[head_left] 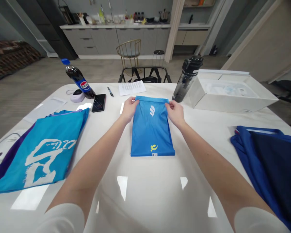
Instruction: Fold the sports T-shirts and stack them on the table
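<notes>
A blue shirt (151, 127), folded into a narrow rectangle, lies flat on the white table (150, 194). A white mark shows near its far end and a yellow one near its close edge. At the far left corner my left hand (129, 108) pinches the cloth between thumb and fingers. My right hand (175, 112) grips the far right corner the same way. Between the two hands the far edge is turned over in a narrow strip.
Left are turquoise shirts (46, 149), a phone (99, 103), a cola bottle (81, 81) and a pen (110, 91). A printed paper (132, 88), dark water bottle (186, 79) and white box (232, 102) stand farther back. Navy clothes (274, 161) lie right.
</notes>
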Action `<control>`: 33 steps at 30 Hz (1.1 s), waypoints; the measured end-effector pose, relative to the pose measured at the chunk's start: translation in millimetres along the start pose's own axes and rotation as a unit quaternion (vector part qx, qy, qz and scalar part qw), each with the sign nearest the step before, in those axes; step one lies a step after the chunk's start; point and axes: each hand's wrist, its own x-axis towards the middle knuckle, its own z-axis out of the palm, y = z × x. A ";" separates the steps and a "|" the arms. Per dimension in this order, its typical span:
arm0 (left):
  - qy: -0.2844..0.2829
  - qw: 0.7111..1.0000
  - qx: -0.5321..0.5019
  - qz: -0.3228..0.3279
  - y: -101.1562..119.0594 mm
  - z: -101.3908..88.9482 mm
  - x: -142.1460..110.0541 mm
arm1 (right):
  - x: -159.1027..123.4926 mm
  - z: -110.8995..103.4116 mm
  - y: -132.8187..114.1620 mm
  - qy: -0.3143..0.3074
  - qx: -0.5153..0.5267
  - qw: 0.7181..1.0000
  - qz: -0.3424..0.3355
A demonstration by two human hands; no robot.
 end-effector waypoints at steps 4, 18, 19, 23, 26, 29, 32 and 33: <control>0.032 0.997 0.074 0.011 -2.1 11.6 27.4 | 27.3 11.2 0.8 0.001 -0.046 0.998 0.048; -0.111 0.858 0.491 0.103 -47.3 44.6 -9.8 | -4.8 79.3 -24.2 -0.206 -0.231 0.951 -0.024; -0.111 0.858 0.492 0.096 -47.2 44.2 -9.7 | -3.9 78.9 -21.6 -0.205 -0.233 0.950 -0.011; -0.107 0.864 0.482 0.097 -47.0 43.7 -10.8 | -7.9 68.1 -12.6 -0.197 -0.238 0.951 0.014; -0.103 0.861 0.486 0.107 -47.7 44.9 -12.3 | -29.7 56.0 -16.1 -0.198 -0.243 0.949 0.022; -0.090 0.855 0.495 0.125 -44.8 46.3 -13.8 | -67.0 45.2 -27.1 -0.218 -0.237 0.946 0.033; -0.062 0.840 0.505 0.190 -35.8 48.5 -20.8 | -103.5 37.0 -36.1 -0.205 -0.239 0.949 0.020; -0.064 0.832 0.511 0.209 -32.2 49.4 -26.4 | -112.5 34.7 -37.6 -0.191 -0.245 0.950 0.014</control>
